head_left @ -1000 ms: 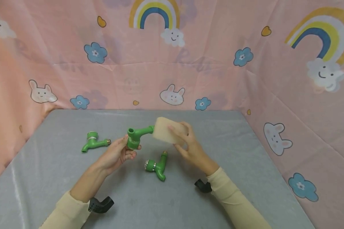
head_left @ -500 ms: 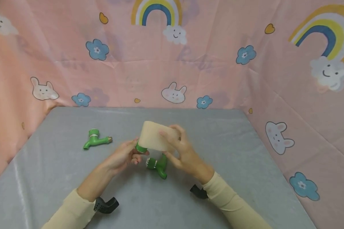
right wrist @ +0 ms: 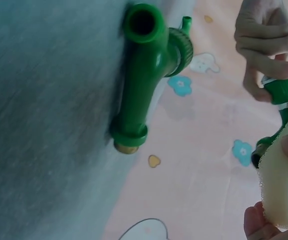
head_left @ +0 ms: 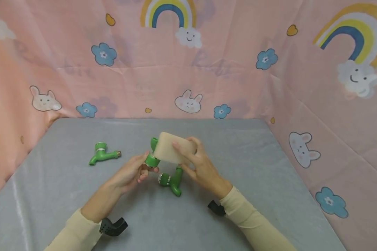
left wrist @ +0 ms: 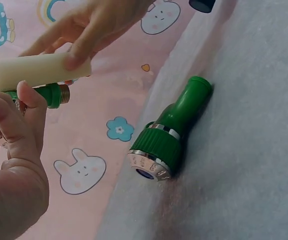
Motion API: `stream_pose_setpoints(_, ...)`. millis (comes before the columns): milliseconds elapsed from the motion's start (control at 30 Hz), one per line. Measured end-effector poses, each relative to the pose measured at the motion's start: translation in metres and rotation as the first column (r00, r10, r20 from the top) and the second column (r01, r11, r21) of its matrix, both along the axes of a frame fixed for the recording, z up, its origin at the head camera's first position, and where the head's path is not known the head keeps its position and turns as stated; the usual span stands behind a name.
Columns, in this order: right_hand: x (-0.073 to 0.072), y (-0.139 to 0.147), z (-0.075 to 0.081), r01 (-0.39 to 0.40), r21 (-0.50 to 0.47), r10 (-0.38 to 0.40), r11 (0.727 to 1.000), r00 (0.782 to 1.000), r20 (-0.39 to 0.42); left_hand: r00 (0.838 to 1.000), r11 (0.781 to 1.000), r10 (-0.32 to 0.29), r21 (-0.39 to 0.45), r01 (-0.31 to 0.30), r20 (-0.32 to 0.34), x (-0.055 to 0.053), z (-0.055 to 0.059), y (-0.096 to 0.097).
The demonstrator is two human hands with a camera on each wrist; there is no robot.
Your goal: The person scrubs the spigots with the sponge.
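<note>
My left hand point(head_left: 130, 174) grips a green faucet point(head_left: 152, 161) by its ribbed knob, holding it above the table. A cream sponge point(head_left: 171, 148), pinched between the thumb and fingers of my right hand point(head_left: 204, 169), lies against the faucet's body and hides much of it in the head view. In the left wrist view the threaded brass end point(left wrist: 64, 93) pokes out below the sponge. The right wrist view shows the open spout point(right wrist: 257, 156) beside the sponge's edge. A second green faucet point(head_left: 176, 183) rests on the table just below both hands.
Another green faucet point(head_left: 102, 155) lies on the grey table point(head_left: 238, 146) to the left of my left hand. Black curved pieces point(head_left: 113, 227) stick out by both cuffs. A pink printed curtain point(head_left: 128, 83) borders the table at the back and sides.
From the faucet's outlet pipe, the sponge has slid left over its body, carried by my right hand. My left hand has shifted slightly right with the faucet. Both lying faucets stay put.
</note>
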State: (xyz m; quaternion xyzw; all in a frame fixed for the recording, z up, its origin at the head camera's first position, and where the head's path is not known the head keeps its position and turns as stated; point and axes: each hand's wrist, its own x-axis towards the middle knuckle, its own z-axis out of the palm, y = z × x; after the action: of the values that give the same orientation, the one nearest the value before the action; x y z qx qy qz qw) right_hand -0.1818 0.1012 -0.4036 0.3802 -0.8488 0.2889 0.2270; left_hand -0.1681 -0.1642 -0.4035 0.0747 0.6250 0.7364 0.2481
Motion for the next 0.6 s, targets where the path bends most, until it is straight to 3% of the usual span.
stream_pose_setpoints(267, -0.008, 0.006, -0.002, 0.027, 0.021, -0.027, 0.999, 0.999, 0.03, 1.0, 1.0, -0.004, 0.021, 0.004, -0.021, -0.003, 0.004, -0.01)
stream_pose_setpoints(600, -0.019, 0.018, -0.004, 0.073, 0.048, -0.074, 0.996, 0.997, 0.018, 0.999, 0.993, -0.003, 0.118, 0.007, -0.032, -0.003, 0.011, -0.02)
